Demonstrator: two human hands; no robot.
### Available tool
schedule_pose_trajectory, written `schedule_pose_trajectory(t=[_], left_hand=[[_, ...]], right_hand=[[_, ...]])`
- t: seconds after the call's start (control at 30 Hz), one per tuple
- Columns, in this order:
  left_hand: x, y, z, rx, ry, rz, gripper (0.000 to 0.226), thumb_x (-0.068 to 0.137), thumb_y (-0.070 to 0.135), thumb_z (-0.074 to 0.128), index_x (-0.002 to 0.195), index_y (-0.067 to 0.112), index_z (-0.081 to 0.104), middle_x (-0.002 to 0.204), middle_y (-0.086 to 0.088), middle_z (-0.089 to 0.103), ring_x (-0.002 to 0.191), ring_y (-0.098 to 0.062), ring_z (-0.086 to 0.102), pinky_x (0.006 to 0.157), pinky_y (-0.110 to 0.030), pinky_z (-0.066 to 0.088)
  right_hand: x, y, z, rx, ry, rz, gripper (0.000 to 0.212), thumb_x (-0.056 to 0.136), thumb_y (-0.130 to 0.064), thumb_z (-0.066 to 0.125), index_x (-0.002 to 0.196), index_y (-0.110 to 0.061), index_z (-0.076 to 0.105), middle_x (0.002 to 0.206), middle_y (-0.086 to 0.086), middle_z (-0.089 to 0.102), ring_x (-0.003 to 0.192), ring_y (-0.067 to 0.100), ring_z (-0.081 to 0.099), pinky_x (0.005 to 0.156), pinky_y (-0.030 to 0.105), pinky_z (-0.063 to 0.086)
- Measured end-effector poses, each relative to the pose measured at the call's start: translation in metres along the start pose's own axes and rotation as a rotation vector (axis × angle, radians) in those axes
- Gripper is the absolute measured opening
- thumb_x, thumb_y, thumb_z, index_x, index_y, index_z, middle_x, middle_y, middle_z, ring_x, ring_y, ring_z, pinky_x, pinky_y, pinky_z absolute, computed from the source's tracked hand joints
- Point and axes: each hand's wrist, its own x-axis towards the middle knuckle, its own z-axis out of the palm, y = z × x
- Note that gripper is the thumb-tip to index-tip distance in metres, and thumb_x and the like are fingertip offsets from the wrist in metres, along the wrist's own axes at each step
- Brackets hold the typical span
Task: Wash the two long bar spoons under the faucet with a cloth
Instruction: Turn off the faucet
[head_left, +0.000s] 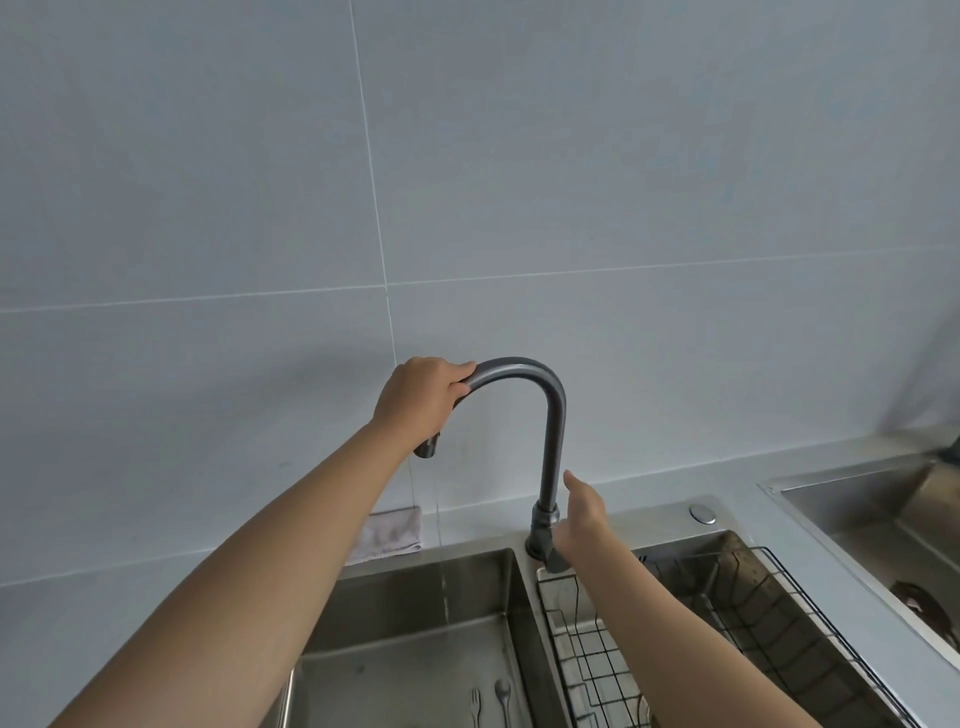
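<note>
My left hand (422, 395) grips the curved spout of the grey faucet (551, 441) near its outlet. A thin stream of water (441, 561) falls from the outlet into the left sink basin (395, 582). My right hand (584, 519) rests on the faucet's lever (557, 561) at its base, thumb raised. Two long bar spoons lie on the basin floor at the frame's bottom edge: one with a fork end (475, 704), one with a bowl end (503, 696). A whitish cloth (389, 532) lies on the counter behind the basin, partly hidden by my left forearm.
A black wire drying rack (597, 654) sits in the right basin. A round metal button (702, 513) is set in the sink deck. Another steel sink (852, 499) with a brown object (922, 605) lies at the far right. Grey tiled wall behind.
</note>
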Motion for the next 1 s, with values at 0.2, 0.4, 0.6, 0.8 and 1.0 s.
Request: schedule_pose_trajectory(t=[0.2, 0.4, 0.6, 0.8, 1.0], left_hand=[[-0.001, 0.000, 0.001, 0.009, 0.006, 0.003, 0.035, 0.095, 0.018, 0.049, 0.129, 0.019, 0.053, 0.100, -0.017, 0.068, 0.094, -0.033, 0.060, 0.081, -0.035, 0.045], [-0.010, 0.003, 0.003, 0.026, 0.054, 0.024, 0.032, 0.096, 0.018, 0.046, 0.127, 0.017, 0.054, 0.103, -0.016, 0.068, 0.093, -0.034, 0.060, 0.078, -0.038, 0.048], [-0.061, 0.003, 0.039, 0.115, 0.357, 0.111, 0.037, 0.083, 0.010, 0.065, 0.119, 0.001, 0.060, 0.117, -0.019, 0.064, 0.103, -0.039, 0.061, 0.076, -0.045, 0.055], [-0.142, -0.014, 0.127, 0.099, 0.171, -0.088, 0.022, 0.069, 0.008, 0.079, 0.087, -0.001, 0.070, 0.087, -0.019, 0.068, 0.077, -0.036, 0.067, 0.056, -0.038, 0.056], [-0.228, -0.018, 0.208, 0.000, -0.251, -0.504, 0.022, 0.089, 0.015, 0.055, 0.105, 0.003, 0.064, 0.107, -0.017, 0.060, 0.104, -0.034, 0.056, 0.078, -0.040, 0.048]], right_hand=[[-0.004, -0.004, 0.002, -0.005, -0.004, -0.014, 0.044, 0.096, -0.022, 0.047, 0.131, 0.003, 0.042, 0.148, 0.021, 0.031, 0.134, 0.032, 0.038, 0.110, 0.036, 0.036], [-0.007, -0.003, -0.006, -0.227, -0.053, -0.069, 0.048, 0.098, -0.025, 0.042, 0.137, 0.003, 0.037, 0.129, 0.016, 0.056, 0.111, 0.039, 0.057, 0.092, 0.036, 0.050], [0.010, 0.039, -0.020, -0.654, -0.065, -0.229, 0.040, 0.094, -0.018, 0.048, 0.131, -0.005, 0.040, 0.110, 0.013, 0.050, 0.078, 0.014, 0.047, 0.066, 0.024, 0.041], [0.031, 0.098, -0.042, -0.934, -0.218, -0.148, 0.037, 0.092, -0.017, 0.053, 0.126, -0.005, 0.045, 0.091, 0.004, 0.052, 0.088, 0.019, 0.052, 0.083, 0.034, 0.047], [0.052, 0.149, -0.066, -1.102, -0.249, 0.034, 0.016, 0.092, -0.007, 0.046, 0.105, -0.006, 0.055, 0.072, 0.007, 0.051, 0.058, 0.015, 0.048, 0.055, 0.029, 0.045]])
